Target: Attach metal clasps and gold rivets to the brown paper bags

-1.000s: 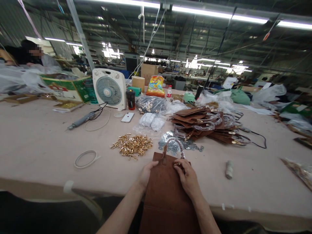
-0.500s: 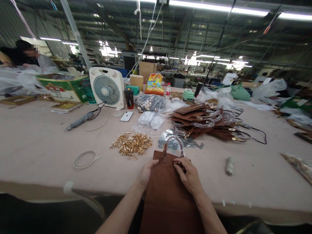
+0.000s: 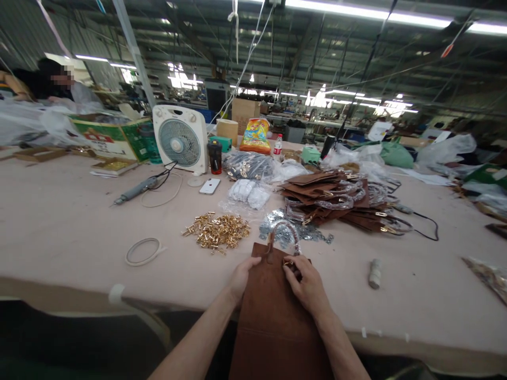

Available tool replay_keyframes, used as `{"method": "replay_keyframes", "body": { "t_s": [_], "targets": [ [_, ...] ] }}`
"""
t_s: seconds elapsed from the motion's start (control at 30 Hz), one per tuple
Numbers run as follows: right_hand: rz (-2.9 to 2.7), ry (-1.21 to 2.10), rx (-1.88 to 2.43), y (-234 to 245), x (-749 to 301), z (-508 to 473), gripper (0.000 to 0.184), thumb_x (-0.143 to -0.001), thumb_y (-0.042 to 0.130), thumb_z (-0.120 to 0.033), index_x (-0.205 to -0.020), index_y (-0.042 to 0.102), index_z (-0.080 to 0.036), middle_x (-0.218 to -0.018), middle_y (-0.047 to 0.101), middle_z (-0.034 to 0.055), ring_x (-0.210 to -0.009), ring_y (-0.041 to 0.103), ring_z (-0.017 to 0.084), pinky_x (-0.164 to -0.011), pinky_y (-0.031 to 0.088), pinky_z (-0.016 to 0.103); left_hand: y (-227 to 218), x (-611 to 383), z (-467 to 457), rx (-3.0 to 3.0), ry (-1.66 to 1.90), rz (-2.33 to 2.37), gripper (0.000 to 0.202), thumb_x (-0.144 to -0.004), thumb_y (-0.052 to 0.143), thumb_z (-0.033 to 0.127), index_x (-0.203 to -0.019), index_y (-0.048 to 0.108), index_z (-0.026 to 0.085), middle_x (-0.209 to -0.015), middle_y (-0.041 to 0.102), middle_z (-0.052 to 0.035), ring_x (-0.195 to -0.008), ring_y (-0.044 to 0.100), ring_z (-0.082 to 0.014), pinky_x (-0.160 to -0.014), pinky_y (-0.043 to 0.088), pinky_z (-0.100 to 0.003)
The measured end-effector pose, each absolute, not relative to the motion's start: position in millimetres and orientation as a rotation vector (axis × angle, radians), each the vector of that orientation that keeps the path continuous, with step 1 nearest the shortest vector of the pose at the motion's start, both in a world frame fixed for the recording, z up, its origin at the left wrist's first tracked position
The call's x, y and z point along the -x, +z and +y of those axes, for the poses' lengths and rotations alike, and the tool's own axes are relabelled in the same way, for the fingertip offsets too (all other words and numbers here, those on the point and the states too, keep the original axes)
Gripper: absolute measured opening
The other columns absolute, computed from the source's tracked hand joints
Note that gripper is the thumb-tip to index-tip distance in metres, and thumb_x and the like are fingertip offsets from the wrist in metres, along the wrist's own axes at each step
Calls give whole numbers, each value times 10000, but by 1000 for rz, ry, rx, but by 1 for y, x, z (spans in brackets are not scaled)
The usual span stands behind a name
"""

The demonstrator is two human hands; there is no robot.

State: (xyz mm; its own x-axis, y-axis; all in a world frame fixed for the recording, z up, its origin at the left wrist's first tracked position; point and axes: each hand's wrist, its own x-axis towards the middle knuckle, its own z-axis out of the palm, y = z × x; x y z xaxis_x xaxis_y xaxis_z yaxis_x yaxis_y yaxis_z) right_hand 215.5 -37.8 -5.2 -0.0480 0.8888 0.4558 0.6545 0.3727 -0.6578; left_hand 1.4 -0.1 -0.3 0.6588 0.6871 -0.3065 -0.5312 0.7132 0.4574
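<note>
Only your view has swung, slightly left, since the earlier frame. Your left hand (image 3: 241, 275) grasps the brown bag (image 3: 273, 306) by its side; your right hand (image 3: 308, 284) pinches a gold-coloured fitting (image 3: 288, 263) at its face, below the handle (image 3: 294, 236). The bag overhangs the near edge of the surface (image 3: 186, 285).

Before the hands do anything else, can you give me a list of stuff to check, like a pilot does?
1. Left hand has hold of the brown bag: ok, thumb over its left edge.
2. Right hand has a gold piece: ok, at the fingertips, against the bag.
3. Gold piece firmly fixed to the bag: cannot tell, fingers partly cover it.
4. Other gold pieces tidied into a box: not ok, they lie loose on the table.
5. Grey tool away from the hands: ok, it lies farther left on the table.
</note>
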Motion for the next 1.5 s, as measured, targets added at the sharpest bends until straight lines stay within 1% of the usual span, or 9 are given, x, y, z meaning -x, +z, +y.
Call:
{"method": "replay_keyframes", "body": {
  "t_s": [0.3,0.47,0.6,0.67,0.8,0.83,1.03,1.23,1.5],
  "targets": [
    [-1769,358,1381,-8,-213,-34,207,-1019,578,-379,-1120,711,-258,-1014,681,84,-840,657,242,-769,561,364,0,-2,-3,-342,728,492,448,-920,591,308,-1245,702,20,-1105,794,-198,-1128,740,-355,-1097,507,-462],
    [-1797,329,1347,-10,-213,-35,207,-1049,527,-342,-1145,691,-260,-1134,684,102,-1063,655,273,-949,544,419,0,0,-2,-346,736,536,421,-925,591,305,-1221,710,31,-1087,802,-182,-1103,752,-344,-1083,518,-444],
    [-1824,265,1350,-10,-214,-38,288,-1065,484,-315,-1302,636,-255,-1258,656,121,-1175,621,278,-1034,521,448,2,0,-2,-322,719,530,437,-939,568,324,-1228,703,25,-1103,796,-191,-1102,752,-343,-1081,519,-441],
    [-1820,224,1377,-10,-213,-39,314,-1070,472,-319,-1337,621,-249,-1251,656,124,-1150,631,275,-1004,539,437,3,-1,-2,-307,705,512,460,-943,556,326,-1261,685,20,-1113,794,-193,-1107,750,-344,-1084,518,-448],
    [-1799,183,1411,-12,-211,-41,314,-1070,492,-342,-1322,632,-218,-1160,677,115,-942,681,232,-865,587,371,3,-2,-1,-294,709,493,483,-943,547,300,-1317,646,11,-1115,794,-188,-1105,751,-340,-1092,515,-456],
    [-1800,170,1412,-12,-211,-42,316,-1071,495,-342,-1325,634,-215,-1157,681,112,-938,686,229,-863,589,364,3,-2,-1,-296,716,494,485,-943,549,298,-1325,642,14,-1116,795,-185,-1104,751,-340,-1092,516,-458],
    [-1846,65,1402,-13,-211,-40,354,-1086,483,-326,-1405,606,-231,-1237,687,113,-1116,675,255,-958,581,385,3,-1,-2,-295,704,490,476,-945,560,316,-1299,661,15,-1139,787,-195,-1125,744,-342,-1081,527,-448],
    [-1884,41,1356,-10,-210,-38,267,-1093,488,-297,-1254,692,-237,-1175,695,94,-1077,685,221,-967,577,347,-1,-2,0,-297,726,489,452,-939,572,311,-1267,680,19,-1115,794,-191,-1124,744,-338,-1086,522,-436],
    [-1897,-125,1369,-18,-206,-40,295,-1082,497,-224,-1273,721,-239,-1095,714,79,-976,708,184,-838,583,257,-1,-2,-1,-292,723,480,448,-956,550,306,-1277,678,20,-1095,800,-181,-1136,740,-331,-1100,507,-438]
  ]
}}
